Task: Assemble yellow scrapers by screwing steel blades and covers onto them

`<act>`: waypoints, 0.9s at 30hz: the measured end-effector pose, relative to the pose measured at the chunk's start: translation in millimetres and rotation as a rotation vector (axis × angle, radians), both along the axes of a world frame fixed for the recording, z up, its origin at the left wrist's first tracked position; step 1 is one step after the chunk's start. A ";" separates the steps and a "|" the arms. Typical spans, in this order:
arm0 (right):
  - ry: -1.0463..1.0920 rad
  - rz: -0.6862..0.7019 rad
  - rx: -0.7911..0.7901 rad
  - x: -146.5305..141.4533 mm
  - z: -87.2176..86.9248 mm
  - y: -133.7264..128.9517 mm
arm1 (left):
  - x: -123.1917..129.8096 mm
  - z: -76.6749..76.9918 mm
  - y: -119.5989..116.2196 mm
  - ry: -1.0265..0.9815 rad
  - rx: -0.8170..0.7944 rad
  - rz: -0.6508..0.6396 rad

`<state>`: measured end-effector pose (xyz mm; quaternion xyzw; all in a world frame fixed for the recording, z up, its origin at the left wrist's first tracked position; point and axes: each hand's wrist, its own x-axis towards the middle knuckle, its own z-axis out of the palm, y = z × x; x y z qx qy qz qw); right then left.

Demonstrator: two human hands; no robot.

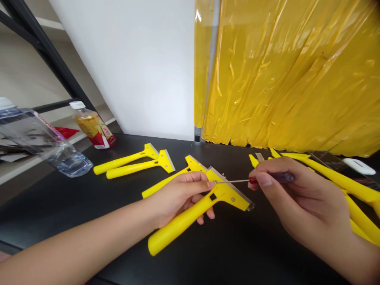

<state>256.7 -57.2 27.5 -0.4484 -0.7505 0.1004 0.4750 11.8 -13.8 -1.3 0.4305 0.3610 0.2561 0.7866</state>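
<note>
Left hand (178,196) clamps a yellow scraper (228,194) around its head, mid-bench, the handle angled toward the front edge of the black bench (237,253), with bare bench open before it. Right hand (308,202) pinches a screwdriver (276,178) between its fingers (263,179), the thin shaft reaching level across to a screw (215,181) on the scraper's head, just beside the left thumb (204,178).

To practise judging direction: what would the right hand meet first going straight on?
The screwdriver in the right hand would meet the screw on the yellow scraper first; depth is unclear.
</note>
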 end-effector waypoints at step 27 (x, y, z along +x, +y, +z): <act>0.114 0.067 -0.026 0.8 -5.1 1.3 | 0.4 0.5 0.1 0.025 0.003 0.004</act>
